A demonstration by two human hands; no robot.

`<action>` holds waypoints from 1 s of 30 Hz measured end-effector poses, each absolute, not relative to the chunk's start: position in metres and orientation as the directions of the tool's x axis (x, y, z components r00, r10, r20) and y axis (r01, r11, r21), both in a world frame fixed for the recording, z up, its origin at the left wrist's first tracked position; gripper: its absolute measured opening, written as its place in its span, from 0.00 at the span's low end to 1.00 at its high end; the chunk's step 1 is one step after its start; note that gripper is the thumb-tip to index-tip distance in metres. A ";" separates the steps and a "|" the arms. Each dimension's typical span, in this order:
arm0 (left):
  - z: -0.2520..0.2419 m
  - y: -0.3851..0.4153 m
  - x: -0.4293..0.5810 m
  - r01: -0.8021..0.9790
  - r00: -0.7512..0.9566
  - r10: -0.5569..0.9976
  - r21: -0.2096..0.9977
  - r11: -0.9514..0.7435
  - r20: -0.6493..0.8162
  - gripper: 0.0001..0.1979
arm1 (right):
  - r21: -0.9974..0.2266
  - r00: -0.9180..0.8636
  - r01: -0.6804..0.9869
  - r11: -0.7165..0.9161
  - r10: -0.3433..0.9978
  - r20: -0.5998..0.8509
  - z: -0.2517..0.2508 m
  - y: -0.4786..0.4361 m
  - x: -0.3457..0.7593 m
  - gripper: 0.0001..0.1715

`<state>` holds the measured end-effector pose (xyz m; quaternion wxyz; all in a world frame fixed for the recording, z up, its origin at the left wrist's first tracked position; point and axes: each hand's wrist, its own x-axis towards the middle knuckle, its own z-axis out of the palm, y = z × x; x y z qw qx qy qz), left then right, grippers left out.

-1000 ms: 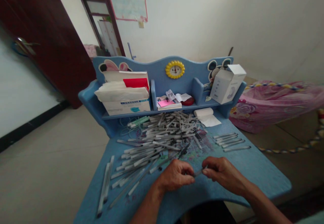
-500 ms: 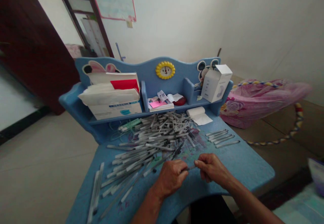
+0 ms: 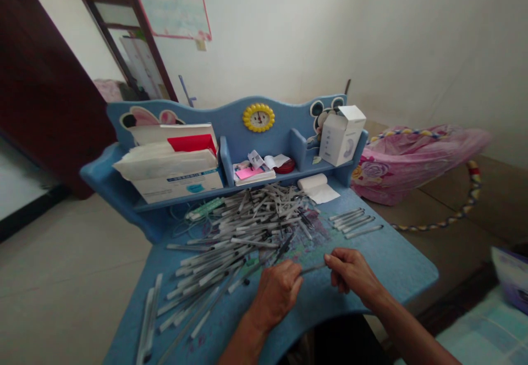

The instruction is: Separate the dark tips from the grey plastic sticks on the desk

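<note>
My left hand is closed in a fist around one end of a thin, dark pen piece, and most of what lies inside the fist is hidden. My right hand pinches the piece's other end between thumb and fingertips. Both hands are just above the front of the blue desk. Behind and left of them spreads a big heap of clear-barrelled pens, several with dark tips. A small row of pens lies beyond my right hand.
Two pens lie at the desk's left edge. A paper roll sits behind the heap. The raised shelf bears a carton with papers, a stack of cards and a white box. A pink cloth-covered basket stands right.
My hands have moved slightly apart, and more of the thin pen piece shows between them. The camera view has shifted a little to the right.
</note>
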<state>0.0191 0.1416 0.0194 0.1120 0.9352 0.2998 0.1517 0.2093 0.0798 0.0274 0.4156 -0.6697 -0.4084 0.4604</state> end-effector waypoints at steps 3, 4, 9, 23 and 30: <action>0.021 0.144 0.019 0.527 0.777 0.601 0.329 -0.783 0.187 0.08 | -0.937 0.254 0.139 -0.320 0.926 -0.279 0.028 0.077 0.218 0.21; 0.022 0.145 0.020 0.528 0.779 0.602 0.334 -0.781 0.175 0.08 | -0.938 0.254 0.133 -0.321 0.925 -0.281 0.028 0.076 0.220 0.21; 0.021 0.147 0.021 0.548 0.784 0.610 0.337 -0.766 0.111 0.08 | -0.937 0.271 0.106 -0.332 0.917 -0.293 0.024 0.077 0.224 0.22; 0.013 0.161 0.021 0.479 0.746 0.654 0.581 -0.658 0.125 0.07 | -0.317 -0.126 0.895 0.313 0.860 0.494 0.025 0.093 0.221 0.12; 0.027 0.162 0.026 0.520 0.649 0.761 0.742 -0.423 -0.021 0.07 | -0.181 -0.339 0.891 0.417 0.875 0.345 0.024 0.110 0.207 0.06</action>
